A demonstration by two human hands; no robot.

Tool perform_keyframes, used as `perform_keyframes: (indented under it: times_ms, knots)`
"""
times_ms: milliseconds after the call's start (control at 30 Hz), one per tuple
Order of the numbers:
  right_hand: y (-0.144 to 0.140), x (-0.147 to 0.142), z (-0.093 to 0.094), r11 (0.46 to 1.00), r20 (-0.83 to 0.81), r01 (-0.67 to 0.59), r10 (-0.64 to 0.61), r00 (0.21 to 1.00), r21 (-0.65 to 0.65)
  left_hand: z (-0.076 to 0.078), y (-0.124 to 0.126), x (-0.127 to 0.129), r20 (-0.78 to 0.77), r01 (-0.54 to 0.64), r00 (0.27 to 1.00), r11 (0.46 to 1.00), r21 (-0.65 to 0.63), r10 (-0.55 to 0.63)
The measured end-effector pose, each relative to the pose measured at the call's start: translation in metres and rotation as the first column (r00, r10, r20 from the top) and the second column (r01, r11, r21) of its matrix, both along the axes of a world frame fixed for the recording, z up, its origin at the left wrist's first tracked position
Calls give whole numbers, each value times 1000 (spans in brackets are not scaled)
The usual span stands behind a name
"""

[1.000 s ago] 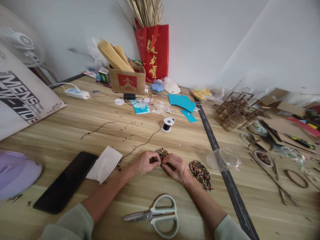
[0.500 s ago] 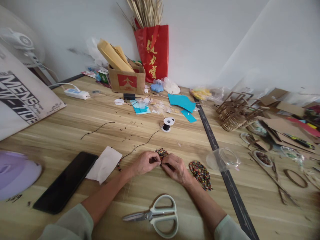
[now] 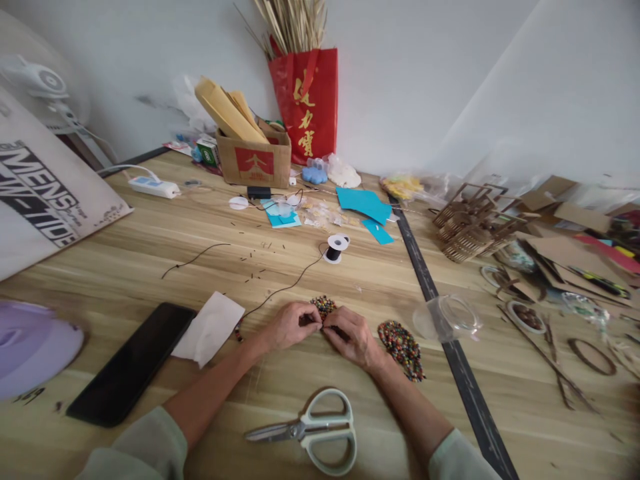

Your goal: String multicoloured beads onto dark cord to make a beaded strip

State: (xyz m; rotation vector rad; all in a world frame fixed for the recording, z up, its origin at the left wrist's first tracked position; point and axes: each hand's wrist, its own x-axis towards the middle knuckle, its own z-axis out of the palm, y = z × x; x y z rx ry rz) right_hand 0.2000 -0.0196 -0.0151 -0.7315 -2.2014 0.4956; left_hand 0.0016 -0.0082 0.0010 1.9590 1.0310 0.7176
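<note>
My left hand [image 3: 289, 325] and my right hand [image 3: 351, 337] meet fingertip to fingertip on the wooden table, just in front of a small heap of coloured beads [image 3: 324, 305]. The left fingers pinch a thin black cord [image 3: 280, 291] that runs back to a white spool [image 3: 337, 248]; a short beaded stretch of it shows by my left wrist. The right fingers are closed on something tiny, probably a bead, hidden between them. A bigger heap of beads [image 3: 403, 348] lies right of my right hand.
Scissors [image 3: 313, 430] lie near the front edge between my forearms. A black phone [image 3: 131, 363] and a white tissue [image 3: 210, 328] are to the left, a clear plastic cup [image 3: 447, 319] on its side to the right. Cardboard box [image 3: 254, 159], red bag [image 3: 306, 103] and craft scraps line the back.
</note>
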Motion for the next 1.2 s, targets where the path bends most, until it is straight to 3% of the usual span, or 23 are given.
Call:
perform_keyframes:
  times_ms: [1200]
  knots:
    - [0,0,-2,1000,-1,-15,15,1000,10,-6,2,1,1,-1,1000,1000,23,1]
